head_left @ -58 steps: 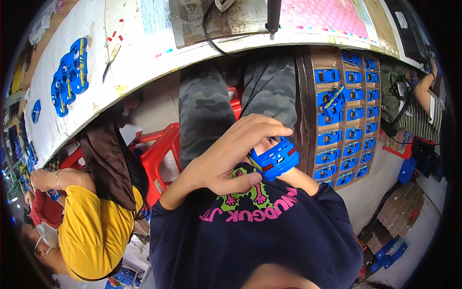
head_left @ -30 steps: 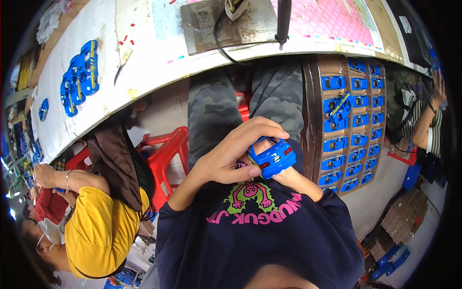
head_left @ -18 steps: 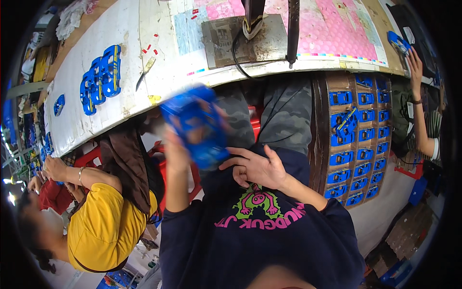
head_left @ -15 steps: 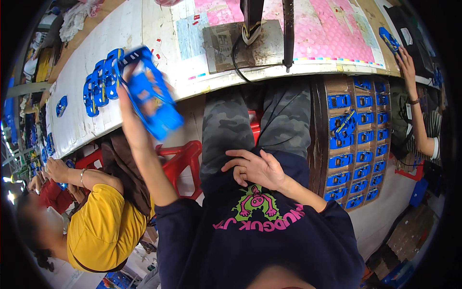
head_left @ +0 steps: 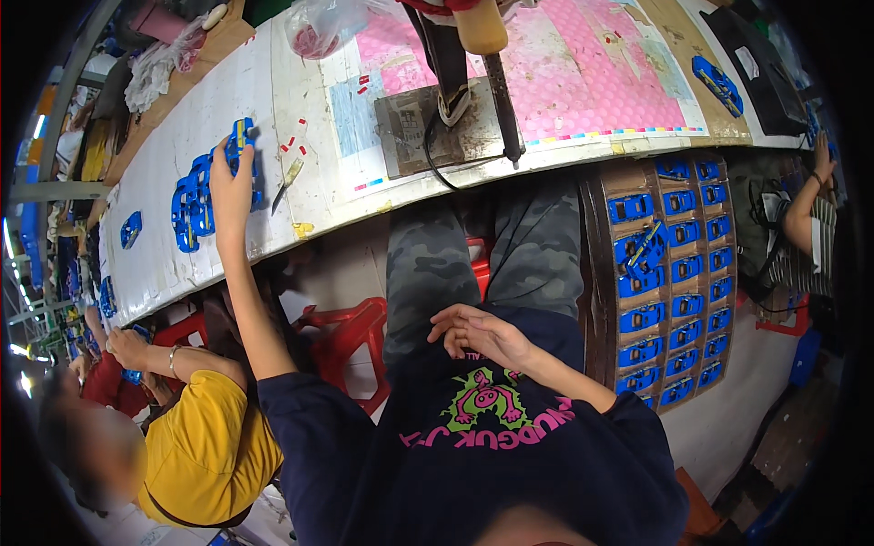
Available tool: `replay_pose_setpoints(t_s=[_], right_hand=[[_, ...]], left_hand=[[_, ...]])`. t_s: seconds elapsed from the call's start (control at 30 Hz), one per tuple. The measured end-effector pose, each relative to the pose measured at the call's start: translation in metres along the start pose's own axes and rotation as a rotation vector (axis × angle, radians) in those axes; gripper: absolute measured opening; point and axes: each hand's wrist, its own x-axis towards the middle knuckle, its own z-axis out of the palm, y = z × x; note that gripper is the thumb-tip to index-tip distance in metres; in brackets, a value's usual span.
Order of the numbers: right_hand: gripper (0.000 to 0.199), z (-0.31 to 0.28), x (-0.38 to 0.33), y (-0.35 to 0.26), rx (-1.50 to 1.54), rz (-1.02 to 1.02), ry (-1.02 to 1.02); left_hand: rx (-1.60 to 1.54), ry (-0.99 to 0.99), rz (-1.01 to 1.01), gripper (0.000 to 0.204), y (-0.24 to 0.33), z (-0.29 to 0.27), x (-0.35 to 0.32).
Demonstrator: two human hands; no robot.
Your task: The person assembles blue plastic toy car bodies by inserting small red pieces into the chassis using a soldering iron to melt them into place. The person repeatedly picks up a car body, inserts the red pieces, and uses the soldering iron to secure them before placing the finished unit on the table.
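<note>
At the left of the table, my left hand (head_left: 231,189) is closed around a blue toy car body (head_left: 242,135), the rightmost of a tight row. Pressed side by side to its left stand more blue toy car bodies (head_left: 188,205). The palm and fingers cover part of the gripped one. Over my lap hovers my right hand (head_left: 475,331), with fingers loosely bent and apart and nothing in it. A knife-like tool (head_left: 288,185) and small red pieces (head_left: 289,146) lie on the table right of the row.
A machine post on a metal base plate (head_left: 401,132) rises mid-table, with a cable. To my right, a divided brown box (head_left: 669,202) holds many blue toy cars. A person in a yellow shirt (head_left: 205,441) sits at left beside a red stool (head_left: 350,341); another person's arm (head_left: 806,205) is at far right.
My left hand has carried the blue toy car body away from me, down to the right end of the row. My right hand stays over my lap. The far-right person's hand has left the car there.
</note>
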Motion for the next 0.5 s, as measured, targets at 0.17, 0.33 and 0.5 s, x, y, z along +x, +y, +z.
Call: replay_pose_setpoints(t_s=[0.17,0.33,0.5], right_hand=[[0.050,-0.005,-0.001,0.003,0.002,0.012,0.014],[0.045,-0.008,-0.001,0.005,-0.016,0.009,0.034],[0.039,-0.014,-0.002,0.007,-0.014,-0.015,0.050]], left_hand=[[0.283,0.128,0.027,0.050,-0.023,-0.005,0.002],[0.580,0.320,0.355,0.038,-0.005,-0.001,-0.007],[0.336,0.175,0.578,0.014,0.032,0.012,-0.011]])
